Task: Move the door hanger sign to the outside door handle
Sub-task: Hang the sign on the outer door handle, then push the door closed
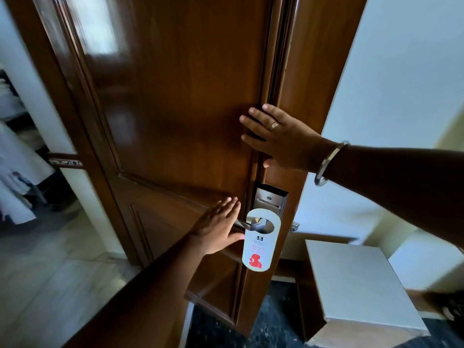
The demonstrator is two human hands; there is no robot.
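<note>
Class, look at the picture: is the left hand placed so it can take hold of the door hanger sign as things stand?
Probably yes. The left hand is open right beside the sign hanging on the handle, its thumb almost touching it, with nothing between them.

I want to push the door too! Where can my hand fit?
The glossy brown wooden door is bare left of the right hand and above the left hand. It is crowded lower right: the white oval hanger sign hangs on the silver lever handle, under the metal lock plate.

Door hanger sign (259,241) on door handle (247,224), lock plate (270,198) above, cabinet (356,285) right of door (175,109)
</note>
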